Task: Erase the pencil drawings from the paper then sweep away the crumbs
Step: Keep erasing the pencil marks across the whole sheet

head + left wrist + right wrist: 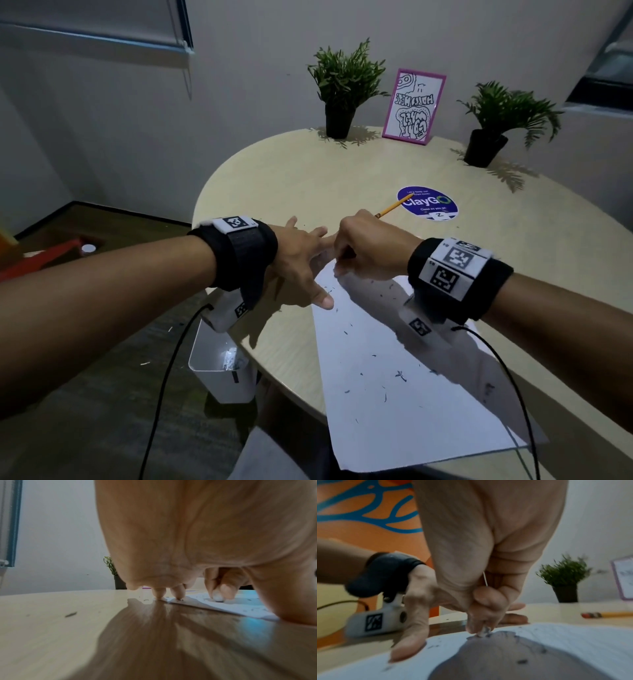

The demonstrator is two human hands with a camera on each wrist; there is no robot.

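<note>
A white sheet of paper [404,370] lies on the round beige table [301,178], strewn with several dark eraser crumbs [400,375]. My left hand [301,260] is spread flat, its fingertips [178,593] and thumb [409,642] pressing the paper's far left corner and edge. My right hand [363,246] pinches a small white eraser [484,632] and holds it down on the paper's far end. The eraser [217,597] also shows under those fingers in the left wrist view. Crumbs [522,661] lie around the eraser.
A yellow pencil [390,208] lies beyond my hands, next to a round purple sticker [428,205]. Two potted plants [342,89] [496,123] and a pink-framed drawing [412,106] stand at the table's far edge. A white bin [222,370] sits on the floor below the left edge.
</note>
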